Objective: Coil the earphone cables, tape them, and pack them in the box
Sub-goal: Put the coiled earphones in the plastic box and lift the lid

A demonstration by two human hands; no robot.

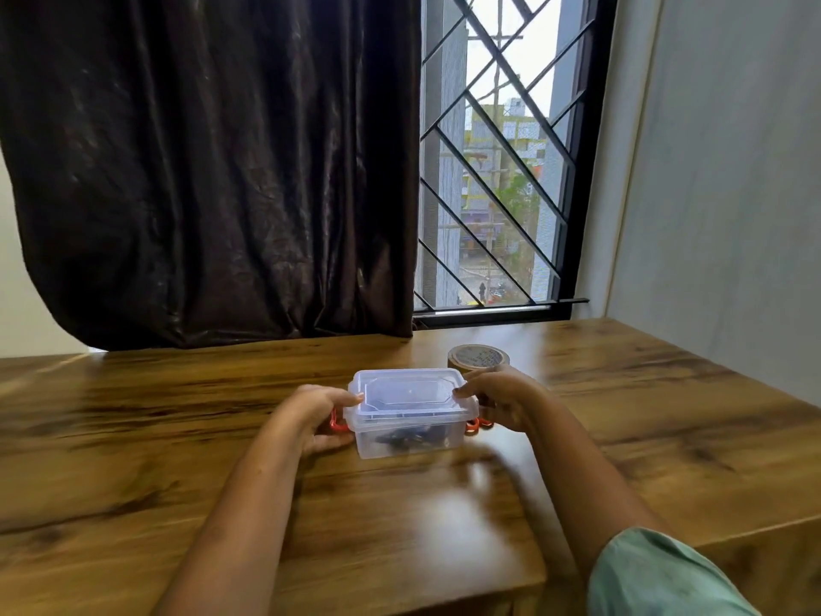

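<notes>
Closing the clear plastic box (411, 413) looks like the step in hand: it sits mid-table with the lid (406, 389) on top and dark coiled earphone cables (411, 437) visible through its front wall, so the next move probably calls for snapping the red latches (336, 423) at 9 and 3 o'clock up over the lid. The left hand (317, 415) curls around the box's left end, thumb on the lid edge, the right hand (500, 400) likewise clasps the right end, and a brown tape roll (478, 357) rests at 1 o'clock
</notes>
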